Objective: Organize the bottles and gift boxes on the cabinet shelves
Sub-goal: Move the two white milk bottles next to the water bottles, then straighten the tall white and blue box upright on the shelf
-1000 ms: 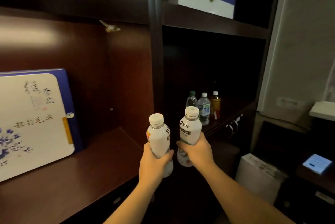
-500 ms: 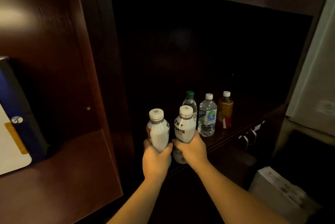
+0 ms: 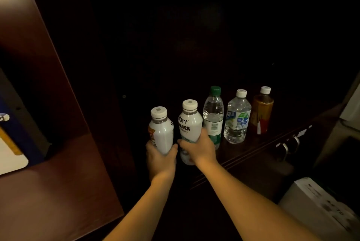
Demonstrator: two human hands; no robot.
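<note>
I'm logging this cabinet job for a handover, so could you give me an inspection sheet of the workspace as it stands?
Surface: dark wooden shelf, dimly lit.
Job's things: green-capped water bottle, white-capped water bottle and brown tea bottle stand upright in a row; blue-edged gift box in the left compartment.
Clutter: nothing seen.
Grippers: left hand grips a white milk bottle; right hand grips a second white bottle; both upright.
Cables: nothing seen.
Surroundings: metal drawer handles below the shelf; white carton lower right.
</note>
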